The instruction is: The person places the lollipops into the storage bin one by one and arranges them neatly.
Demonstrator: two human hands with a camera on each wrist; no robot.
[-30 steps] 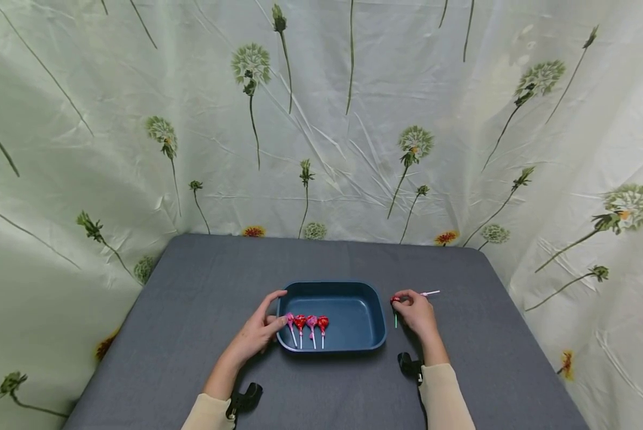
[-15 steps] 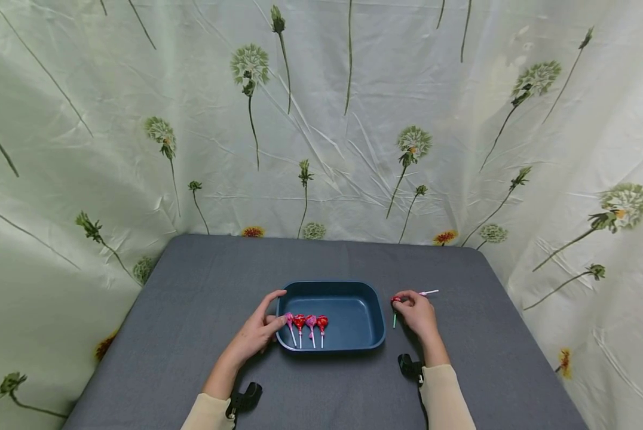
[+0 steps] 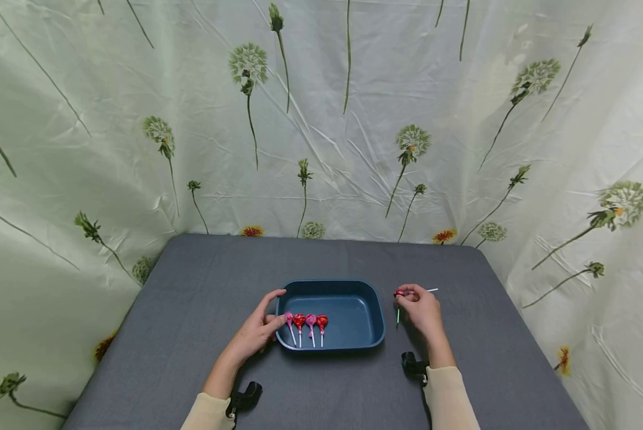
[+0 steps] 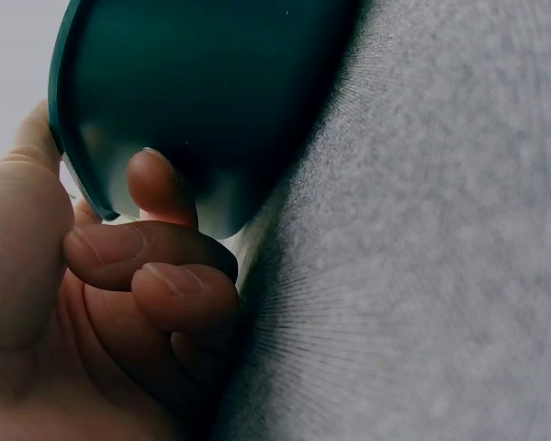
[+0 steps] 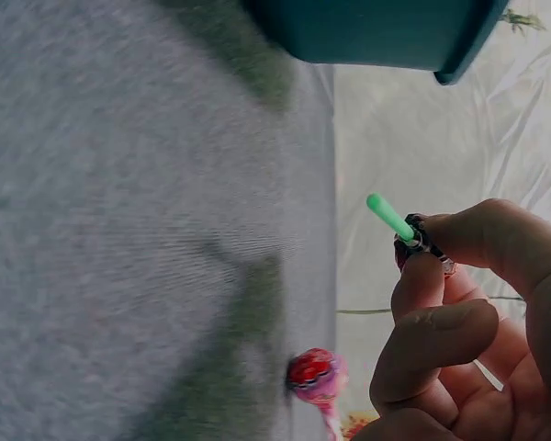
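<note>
My left hand (image 3: 254, 331) holds the left end of a dark blue tray (image 3: 372, 343), thumb at the rim and fingertips against the outer wall in the left wrist view. Inside the tray's left half, several lollipops (image 3: 311, 321) with pink or red wrappers stand in a row, white sticks toward me. Right of the tray, my right hand (image 3: 422, 310) pinches a lollipop (image 5: 390, 217) with a dark red wrapper and a green stick between thumb and index finger. In the head view its stick points toward me. Another lollipop (image 5: 316, 375), pink and red, lies on the table beside that hand, partly hidden in the head view.
The grey cloth-covered table (image 3: 219, 269) reaches back to a pale curtain (image 3: 203, 71) printed with dandelions, which also hangs along both sides. Black camera mounts (image 3: 244, 399) are strapped to both wrists.
My right hand has shifted slightly right and away from me, carrying the green-stick lollipop along. It now covers more of the lollipop lying behind it. The left hand and tray hold still.
</note>
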